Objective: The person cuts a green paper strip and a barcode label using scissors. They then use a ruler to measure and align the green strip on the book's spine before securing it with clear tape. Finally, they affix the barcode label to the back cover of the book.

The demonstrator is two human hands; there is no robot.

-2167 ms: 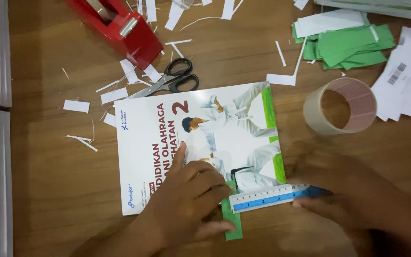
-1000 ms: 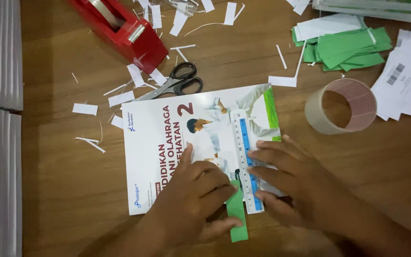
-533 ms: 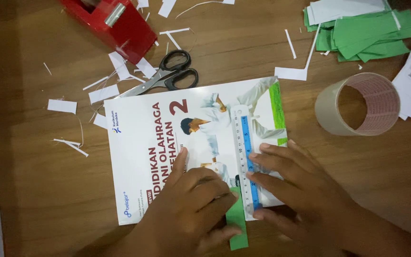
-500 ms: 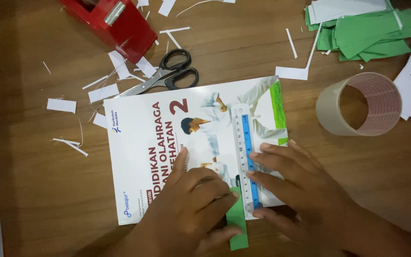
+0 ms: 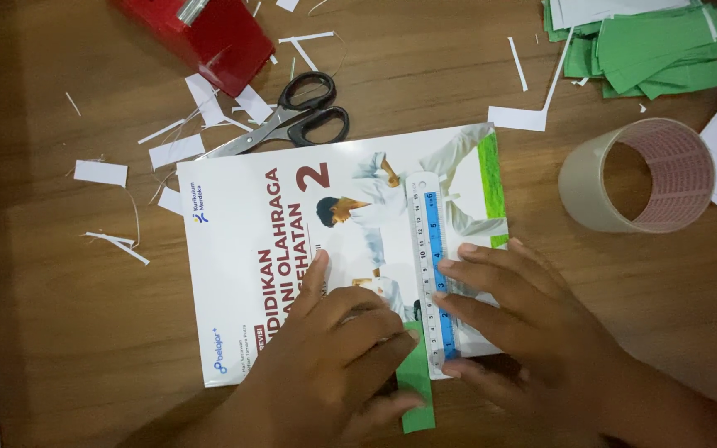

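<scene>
Wooden table. Far left: white paper scraps scattered. Upper left: red tape dispenser, cut off by the top edge; black-handled scissors just beside it, blades partly under scraps.

Centre: white book flat on the table. Left hand lies palm down on its lower part, fingers spread, clasping nothing; it hides much of a green paper strip that pokes out below the book.

A clear ruler with a blue scale lies along the book's right side, its lower end over the strip. Right hand presses flat on it, fingertips touching its right edge.

Right: clear tape roll standing apart. Top right: green paper stack, partly out of view.
</scene>
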